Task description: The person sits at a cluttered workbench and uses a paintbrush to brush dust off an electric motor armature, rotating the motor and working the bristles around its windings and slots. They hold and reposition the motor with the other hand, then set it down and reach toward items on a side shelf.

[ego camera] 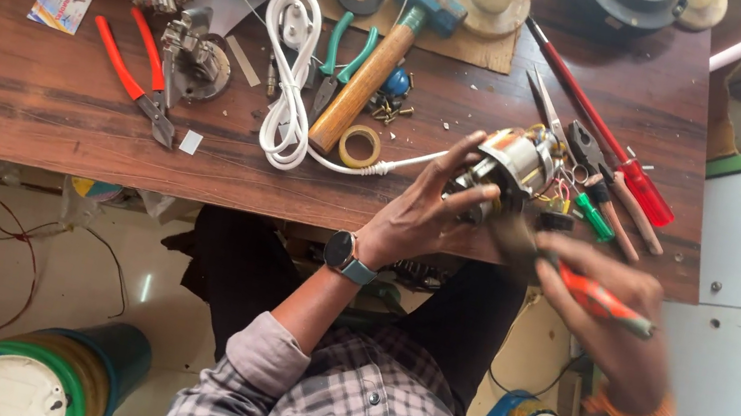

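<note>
At the near edge of the brown wooden workbench (23, 106), head view: left hand (425, 218), fingers spread, cups the small silvery motor winding with coloured leads (513, 162). Right hand (613, 327), blurred, is closed round an orange-handled tool (600, 299), tip at the winding. I judge this as work on the coil; next calls for a steady tip. Count: one wooden-handled hammer (381, 63), one roll of yellow tape (360, 146), one white cable (293, 73).
</note>
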A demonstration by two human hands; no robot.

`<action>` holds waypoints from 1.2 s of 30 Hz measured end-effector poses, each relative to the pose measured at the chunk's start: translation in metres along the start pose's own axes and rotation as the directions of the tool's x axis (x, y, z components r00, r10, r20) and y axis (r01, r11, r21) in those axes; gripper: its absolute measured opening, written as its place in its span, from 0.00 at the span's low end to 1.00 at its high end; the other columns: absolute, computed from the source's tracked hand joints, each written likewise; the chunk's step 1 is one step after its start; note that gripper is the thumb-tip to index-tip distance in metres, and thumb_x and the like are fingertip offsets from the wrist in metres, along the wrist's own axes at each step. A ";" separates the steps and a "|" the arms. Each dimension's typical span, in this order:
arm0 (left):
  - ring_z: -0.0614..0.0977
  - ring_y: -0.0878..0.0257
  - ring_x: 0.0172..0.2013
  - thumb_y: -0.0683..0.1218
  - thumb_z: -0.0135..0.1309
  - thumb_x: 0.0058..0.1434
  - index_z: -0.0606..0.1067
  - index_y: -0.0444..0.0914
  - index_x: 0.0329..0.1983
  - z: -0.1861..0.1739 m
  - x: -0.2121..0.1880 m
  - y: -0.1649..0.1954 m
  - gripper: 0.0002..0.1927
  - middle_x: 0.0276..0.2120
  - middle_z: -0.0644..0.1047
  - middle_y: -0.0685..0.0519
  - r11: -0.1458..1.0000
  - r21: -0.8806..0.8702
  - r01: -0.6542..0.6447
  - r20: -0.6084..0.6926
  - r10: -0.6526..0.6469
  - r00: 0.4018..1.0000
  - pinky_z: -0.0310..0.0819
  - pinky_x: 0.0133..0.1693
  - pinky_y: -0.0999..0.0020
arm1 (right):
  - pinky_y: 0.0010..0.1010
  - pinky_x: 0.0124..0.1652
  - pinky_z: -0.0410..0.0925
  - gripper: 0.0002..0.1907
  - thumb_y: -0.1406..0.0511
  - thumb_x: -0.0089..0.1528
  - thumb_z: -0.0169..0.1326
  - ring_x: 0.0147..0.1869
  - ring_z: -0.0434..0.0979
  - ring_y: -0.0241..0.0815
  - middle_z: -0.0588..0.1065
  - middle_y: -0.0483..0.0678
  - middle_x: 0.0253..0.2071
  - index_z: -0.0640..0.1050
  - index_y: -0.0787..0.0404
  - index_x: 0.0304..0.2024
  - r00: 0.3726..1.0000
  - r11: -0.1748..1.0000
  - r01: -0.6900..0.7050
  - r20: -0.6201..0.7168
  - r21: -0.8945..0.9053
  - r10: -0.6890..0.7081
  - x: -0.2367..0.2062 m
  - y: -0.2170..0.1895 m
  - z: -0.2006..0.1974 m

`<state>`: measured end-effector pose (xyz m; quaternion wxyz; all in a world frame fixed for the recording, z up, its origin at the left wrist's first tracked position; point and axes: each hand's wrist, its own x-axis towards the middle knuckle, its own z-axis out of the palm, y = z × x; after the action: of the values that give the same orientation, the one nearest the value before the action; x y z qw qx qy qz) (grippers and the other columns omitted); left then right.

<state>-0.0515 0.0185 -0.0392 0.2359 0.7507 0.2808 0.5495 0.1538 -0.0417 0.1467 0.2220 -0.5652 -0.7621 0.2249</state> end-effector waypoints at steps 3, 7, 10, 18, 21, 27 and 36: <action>0.65 0.48 0.73 0.43 0.73 0.51 0.58 0.60 0.72 0.001 0.001 -0.002 0.51 0.77 0.44 0.48 0.997 0.070 0.010 0.011 -0.011 1.000 0.65 0.70 0.53 | 0.27 0.31 0.71 0.17 0.66 0.57 0.63 0.29 0.79 0.33 0.83 0.50 0.32 0.84 0.61 0.48 0.979 0.979 -0.200 0.037 -0.043 0.202 -0.026 0.019 -0.014; 0.63 0.46 0.74 0.41 0.72 0.51 0.58 0.60 0.71 0.003 -0.003 -0.004 0.50 0.78 0.44 0.48 0.997 0.033 0.064 0.001 -0.064 0.998 0.66 0.70 0.55 | 0.23 0.41 0.73 0.17 0.66 0.64 0.61 0.40 0.81 0.31 0.82 0.50 0.40 0.81 0.64 0.54 0.981 0.977 -0.015 -0.186 0.212 0.056 -0.035 0.022 -0.014; 0.62 0.46 0.75 0.41 0.73 0.51 0.58 0.59 0.71 0.003 -0.004 -0.004 0.50 0.78 0.44 0.48 0.997 0.052 0.054 0.021 -0.055 0.998 0.64 0.70 0.54 | 0.21 0.42 0.70 0.15 0.65 0.68 0.62 0.39 0.79 0.31 0.81 0.52 0.38 0.81 0.66 0.55 0.947 0.963 0.142 -0.315 0.230 -0.065 -0.012 0.014 -0.003; 0.60 0.46 0.76 0.41 0.73 0.53 0.54 0.60 0.73 0.003 0.002 -0.005 0.52 0.79 0.42 0.49 0.999 0.008 0.040 -0.019 -0.040 0.999 0.66 0.70 0.55 | 0.25 0.38 0.72 0.15 0.66 0.63 0.63 0.34 0.80 0.35 0.82 0.52 0.36 0.83 0.62 0.53 0.952 0.971 0.231 -0.221 0.066 -0.212 0.043 0.012 0.018; 0.64 0.48 0.74 0.43 0.74 0.50 0.56 0.63 0.72 0.007 0.000 -0.009 0.53 0.78 0.43 0.49 0.998 -0.001 0.058 0.011 -0.058 0.998 0.70 0.67 0.56 | 0.23 0.40 0.74 0.14 0.66 0.62 0.61 0.36 0.83 0.33 0.83 0.51 0.39 0.82 0.60 0.50 0.986 0.988 0.151 -0.071 0.033 -0.148 0.017 0.017 -0.003; 0.66 0.51 0.74 0.45 0.75 0.51 0.56 0.63 0.73 0.007 0.001 -0.008 0.53 0.79 0.43 0.50 0.997 0.001 0.081 -0.015 -0.080 0.997 0.69 0.69 0.58 | 0.24 0.38 0.72 0.16 0.65 0.62 0.62 0.36 0.81 0.33 0.82 0.50 0.37 0.83 0.65 0.52 0.990 0.971 -0.040 -0.120 0.236 0.070 -0.012 0.015 -0.014; 0.69 0.51 0.69 0.57 0.75 0.47 0.49 0.52 0.78 -0.001 0.006 -0.001 0.61 0.76 0.57 0.48 0.964 0.198 0.180 -0.023 -0.179 0.984 0.72 0.67 0.55 | 0.22 0.46 0.69 0.23 0.56 0.66 0.63 0.42 0.76 0.34 0.79 0.50 0.43 0.81 0.69 0.53 0.877 0.915 0.172 -0.480 0.366 0.027 0.018 0.025 0.011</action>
<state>-0.0510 0.0235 -0.0358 0.2075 0.7406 0.4018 0.4970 0.1611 -0.0187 0.1248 0.5205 -0.5163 -0.6434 0.2205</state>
